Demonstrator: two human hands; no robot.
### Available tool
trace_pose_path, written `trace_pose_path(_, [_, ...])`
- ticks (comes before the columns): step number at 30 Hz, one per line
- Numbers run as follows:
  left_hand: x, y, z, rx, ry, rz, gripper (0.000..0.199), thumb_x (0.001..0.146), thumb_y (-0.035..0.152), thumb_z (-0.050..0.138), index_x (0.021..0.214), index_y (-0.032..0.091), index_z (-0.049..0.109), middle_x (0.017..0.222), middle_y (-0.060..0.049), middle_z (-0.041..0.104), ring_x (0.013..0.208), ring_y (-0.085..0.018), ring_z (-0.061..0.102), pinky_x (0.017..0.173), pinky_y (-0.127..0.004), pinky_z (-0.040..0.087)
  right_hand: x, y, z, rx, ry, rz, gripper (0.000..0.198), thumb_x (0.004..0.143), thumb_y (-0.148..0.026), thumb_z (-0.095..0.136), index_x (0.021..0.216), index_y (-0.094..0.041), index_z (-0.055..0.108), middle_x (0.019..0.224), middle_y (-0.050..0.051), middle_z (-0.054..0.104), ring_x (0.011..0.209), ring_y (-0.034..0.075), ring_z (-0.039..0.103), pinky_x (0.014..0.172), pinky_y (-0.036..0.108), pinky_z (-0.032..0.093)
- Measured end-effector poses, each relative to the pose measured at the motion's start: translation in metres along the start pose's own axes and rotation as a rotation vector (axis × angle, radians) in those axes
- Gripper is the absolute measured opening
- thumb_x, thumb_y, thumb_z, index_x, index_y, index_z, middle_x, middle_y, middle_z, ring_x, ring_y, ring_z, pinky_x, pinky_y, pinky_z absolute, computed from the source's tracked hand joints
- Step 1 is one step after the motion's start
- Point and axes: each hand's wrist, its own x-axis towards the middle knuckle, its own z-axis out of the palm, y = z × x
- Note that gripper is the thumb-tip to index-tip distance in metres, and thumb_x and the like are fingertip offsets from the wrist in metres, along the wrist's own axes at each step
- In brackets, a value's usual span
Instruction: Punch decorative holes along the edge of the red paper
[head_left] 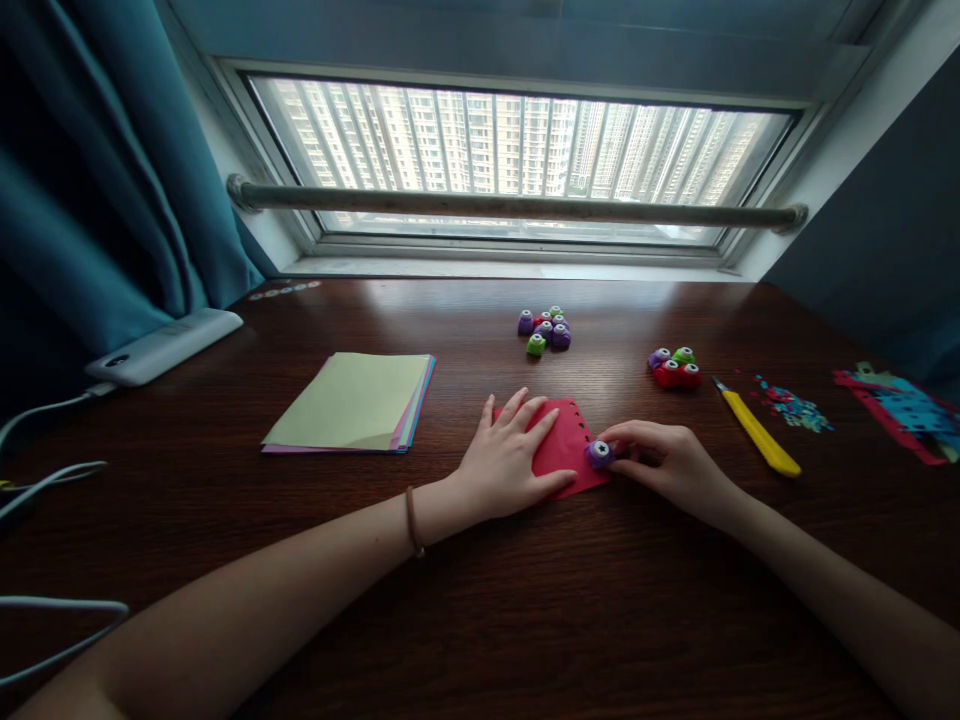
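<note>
A sheet of red paper (553, 462) lies on the dark wooden table, with a row of small punched holes along its right edge. My left hand (510, 455) rests flat on this sheet, fingers spread. At the paper's right edge sits a small purple craft punch (599, 455) with a star mark on its white top. My right hand (667, 460) grips the punch from the right between thumb and fingers. Part of the sheet is hidden beneath my left hand.
Left of the hands is a stack of coloured paper (349, 405). Further back stand several craft punches (546, 328), with another cluster (673, 370) on the right. Beside it lie a yellow utility knife (761, 432), paper bits (796, 408) and cut paper strips (900, 408). A white device (169, 345) has a cable.
</note>
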Motion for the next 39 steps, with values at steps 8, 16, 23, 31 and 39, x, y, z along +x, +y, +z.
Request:
trace_pose_path(8, [0.001, -0.002, -0.001, -0.020, -0.003, 0.009, 0.077, 0.077, 0.072, 0.034, 0.139, 0.029, 0.016, 0.148, -0.003, 0.013, 0.137, -0.028, 0.002, 0.106, -0.062, 0.002, -0.001, -0.004, -0.001, 0.008, -0.005, 0.025, 0.027, 0.077, -0.030, 0.064, 0.104, -0.027, 0.061, 0.094, -0.003, 0.061, 0.073, 0.010, 0.054, 0.067, 0.023, 0.046])
trace_pose_path(16, [-0.008, 0.018, -0.017, 0.038, 0.050, 0.363, 0.065, 0.088, 0.055, 0.032, 0.140, 0.024, 0.008, 0.148, 0.003, 0.011, 0.137, -0.022, -0.004, 0.107, -0.051, -0.015, -0.003, -0.009, -0.005, -0.104, 0.151, -0.176, 0.049, 0.080, -0.028, 0.060, 0.126, -0.024, 0.044, 0.114, 0.004, 0.053, 0.093, 0.015, 0.054, 0.082, 0.029, 0.048])
trace_pose_path(23, [-0.011, 0.024, -0.013, -0.067, -0.113, 0.436, 0.067, 0.089, 0.056, 0.027, 0.140, 0.021, 0.002, 0.147, 0.004, 0.008, 0.137, -0.017, -0.004, 0.103, -0.042, -0.025, -0.010, -0.014, 0.000, -0.284, 0.286, -0.512, 0.063, 0.077, -0.005, 0.053, 0.135, -0.015, 0.032, 0.121, 0.009, 0.051, 0.112, 0.018, 0.046, 0.095, 0.033, 0.044])
trace_pose_path(31, [-0.010, 0.027, -0.019, 0.026, -0.039, 0.467, 0.060, 0.088, 0.059, 0.024, 0.139, 0.033, 0.008, 0.146, 0.001, 0.019, 0.137, -0.021, 0.008, 0.101, -0.048, -0.026, -0.002, -0.009, 0.012, -0.113, 0.306, -0.292, 0.038, 0.085, -0.009, 0.042, 0.123, -0.018, 0.046, 0.116, 0.004, 0.054, 0.108, 0.012, 0.050, 0.093, 0.025, 0.043])
trace_pose_path(39, [-0.013, 0.033, -0.020, 0.154, 0.069, 0.478, 0.062, 0.087, 0.059, 0.025, 0.139, 0.031, 0.007, 0.143, -0.001, 0.030, 0.136, -0.027, 0.009, 0.096, -0.058, -0.026, 0.055, -0.014, 0.024, -0.272, 0.284, 0.130, 0.038, 0.082, -0.010, 0.041, 0.120, -0.009, 0.045, 0.114, 0.008, 0.055, 0.106, 0.020, 0.049, 0.094, 0.032, 0.039])
